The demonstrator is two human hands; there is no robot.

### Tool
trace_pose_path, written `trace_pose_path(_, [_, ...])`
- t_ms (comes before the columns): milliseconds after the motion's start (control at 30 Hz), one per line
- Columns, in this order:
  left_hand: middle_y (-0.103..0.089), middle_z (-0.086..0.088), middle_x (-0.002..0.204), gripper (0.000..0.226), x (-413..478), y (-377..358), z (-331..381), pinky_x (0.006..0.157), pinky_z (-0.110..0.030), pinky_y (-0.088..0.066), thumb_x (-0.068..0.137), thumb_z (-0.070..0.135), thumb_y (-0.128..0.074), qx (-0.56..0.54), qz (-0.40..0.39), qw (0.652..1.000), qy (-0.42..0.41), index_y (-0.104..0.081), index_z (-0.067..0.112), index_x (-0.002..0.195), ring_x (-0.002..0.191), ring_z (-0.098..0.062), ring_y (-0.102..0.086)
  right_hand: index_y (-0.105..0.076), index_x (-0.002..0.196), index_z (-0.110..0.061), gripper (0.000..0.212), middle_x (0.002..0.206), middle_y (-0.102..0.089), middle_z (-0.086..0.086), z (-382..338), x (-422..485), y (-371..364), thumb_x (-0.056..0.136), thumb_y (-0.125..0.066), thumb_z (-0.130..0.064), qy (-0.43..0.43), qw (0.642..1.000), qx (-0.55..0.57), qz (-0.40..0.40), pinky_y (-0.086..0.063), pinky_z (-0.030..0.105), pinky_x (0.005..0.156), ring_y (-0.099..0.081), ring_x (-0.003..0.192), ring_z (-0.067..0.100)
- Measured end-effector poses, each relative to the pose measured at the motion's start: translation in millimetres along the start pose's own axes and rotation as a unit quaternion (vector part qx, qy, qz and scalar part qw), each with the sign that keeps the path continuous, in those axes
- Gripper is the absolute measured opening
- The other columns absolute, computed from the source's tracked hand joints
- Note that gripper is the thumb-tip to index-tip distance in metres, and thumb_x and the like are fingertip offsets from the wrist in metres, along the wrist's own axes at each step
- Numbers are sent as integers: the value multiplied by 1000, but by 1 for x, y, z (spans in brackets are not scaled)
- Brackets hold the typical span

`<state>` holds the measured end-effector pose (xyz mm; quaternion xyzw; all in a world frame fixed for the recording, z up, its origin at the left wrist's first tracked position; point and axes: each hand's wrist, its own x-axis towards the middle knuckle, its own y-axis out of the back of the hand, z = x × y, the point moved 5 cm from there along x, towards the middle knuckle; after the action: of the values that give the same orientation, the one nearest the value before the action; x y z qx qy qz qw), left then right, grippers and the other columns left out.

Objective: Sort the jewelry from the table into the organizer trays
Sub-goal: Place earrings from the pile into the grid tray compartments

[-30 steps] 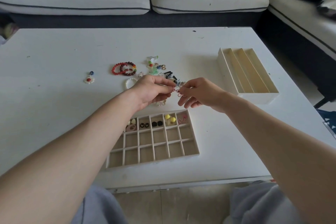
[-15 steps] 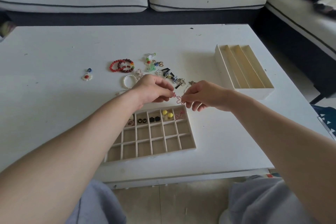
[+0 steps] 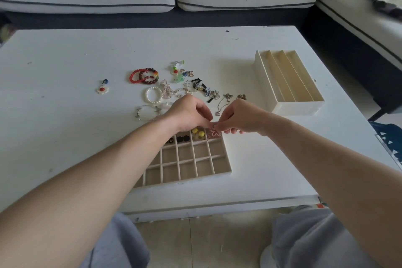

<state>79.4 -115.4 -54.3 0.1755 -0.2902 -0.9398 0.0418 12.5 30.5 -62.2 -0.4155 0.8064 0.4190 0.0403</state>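
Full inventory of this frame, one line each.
grid tray: 1, beige, table front
slotted tray: 1, cream, table right
pink flower earring: 1, pink, over grid tray's far-right cell
yellow studs: 2, yellow, cell beside it
black studs: 2, black, next cell left
jewelry pile: uncounted, mixed, mid-table
beaded bracelets: 2, red, left of pile
pearl bracelet: 1, white, left of pile
flower pendant: 1, white, table left
table: 1, white
left hand: 1, pinches earring
right hand: 1, pinches earring
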Motion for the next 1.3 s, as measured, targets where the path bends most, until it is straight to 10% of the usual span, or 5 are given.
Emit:
trace_pose_path(533, [-75,7,84,19,0,-7,0,77,-26,-57,73,13,-89,71,16,997,21,-74,24,79,82,-12,-71,-78,94,-30,18,89,-70,1,-16,3,-18,84,-63,-30,48,964,-253,65,-61,41,74,-67,82,25])
trace_pose_path(900, [-73,11,81,22,-2,-8,5,84,-38,-59,72,14,-89,147,36,988,16,-72,28,74,81,-14,-71,-77,90,-24,18,85,-69,5,-19,5,-23,77,-64,-24,12,957,-273,95,-53,29,58,-68,79,29])
trace_pose_path(1300, [-70,4,95,25,-8,-17,16,72,-37,-55,81,22,-76,255,71,963,-57,-58,25,99,85,-22,-67,-81,92,-26,19,90,-70,-6,-20,-1,-1,88,-63,-22,41,979,-181,87,-57,34,79,-64,88,19])
